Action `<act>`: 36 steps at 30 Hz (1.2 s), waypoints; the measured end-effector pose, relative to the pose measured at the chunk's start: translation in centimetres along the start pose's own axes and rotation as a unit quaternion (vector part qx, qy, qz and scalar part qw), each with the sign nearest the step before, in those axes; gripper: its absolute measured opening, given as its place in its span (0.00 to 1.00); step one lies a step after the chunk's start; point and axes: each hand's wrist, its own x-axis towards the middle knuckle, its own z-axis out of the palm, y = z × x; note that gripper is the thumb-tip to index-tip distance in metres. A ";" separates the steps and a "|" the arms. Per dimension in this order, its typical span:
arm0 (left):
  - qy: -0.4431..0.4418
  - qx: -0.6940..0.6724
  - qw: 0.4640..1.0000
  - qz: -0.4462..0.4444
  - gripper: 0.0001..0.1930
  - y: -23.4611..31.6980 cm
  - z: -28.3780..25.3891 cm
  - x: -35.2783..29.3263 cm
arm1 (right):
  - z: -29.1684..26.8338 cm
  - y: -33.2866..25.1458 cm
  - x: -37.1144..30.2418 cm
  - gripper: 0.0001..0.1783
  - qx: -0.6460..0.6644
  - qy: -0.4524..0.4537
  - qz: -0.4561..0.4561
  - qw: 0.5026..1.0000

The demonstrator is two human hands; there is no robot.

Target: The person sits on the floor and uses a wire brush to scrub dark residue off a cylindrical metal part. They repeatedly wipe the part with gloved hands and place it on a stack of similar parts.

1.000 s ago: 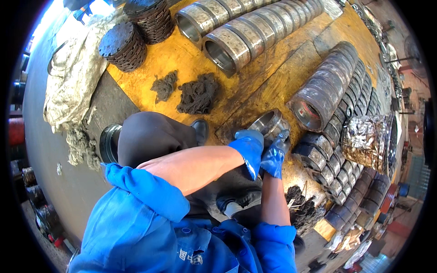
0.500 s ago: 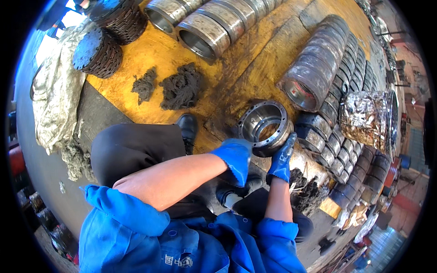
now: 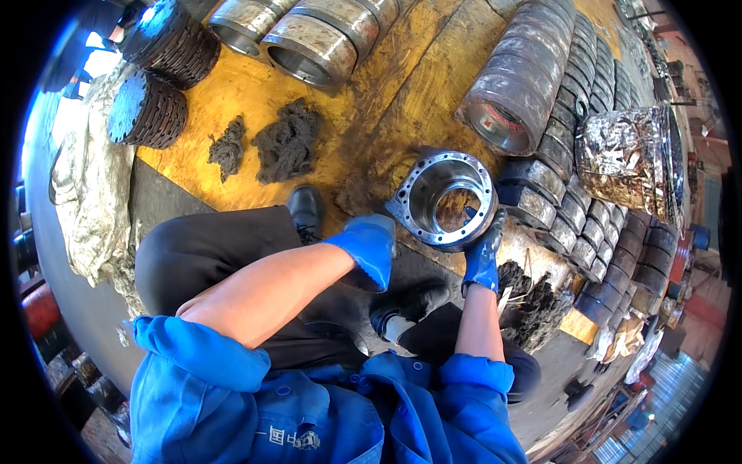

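Observation:
A round metal housing [image 3: 421, 203] with a bright flange and a ring of bolt holes is tilted so that its open bore faces up. My right hand [image 3: 485, 246], in a blue glove, grips its lower right side; a blue fingertip shows through the bore. At the housing's lower left is my gloved left hand [image 3: 371, 236], closed, its fingertips mostly hidden. A dark, rough patch lies between that hand and the flange; I cannot make out whether it is a rag or part of the housing.
Two dark rag clumps [image 3: 287, 143] lie on the yellow floor [image 3: 379, 116]. Large metal cylinders [image 3: 313, 46] lie beyond. To the right are a row of rings [image 3: 510, 93], stacked rings [image 3: 568, 224] and a stained drum [image 3: 626, 162]. Slotted discs [image 3: 151, 112] stand left, beside a white sack [image 3: 93, 185].
The housing has tilted, its bore facing me more. My right hand's fingers have gone from lying along its side to wrapping under it. My left hand has moved left and slightly up.

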 end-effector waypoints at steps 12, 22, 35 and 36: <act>0.119 0.115 0.908 0.384 0.11 3.0 7.1 7.4 | -0.6 -2.3 6.0 0.31 -0.241 -0.010 -0.106 0.965; 0.142 0.018 0.989 0.026 0.13 1.4 -1.2 5.2 | 5.2 -6.9 6.1 0.22 -0.497 -0.171 -0.353 0.774; 0.146 0.296 0.927 -0.179 0.44 -22.9 -12.3 6.4 | 7.2 -5.9 2.9 0.18 -0.509 -0.039 -0.428 0.746; 0.109 0.318 0.924 -0.182 0.45 -22.1 -12.4 7.0 | 7.0 -6.1 2.8 0.19 -0.518 -0.036 -0.435 0.735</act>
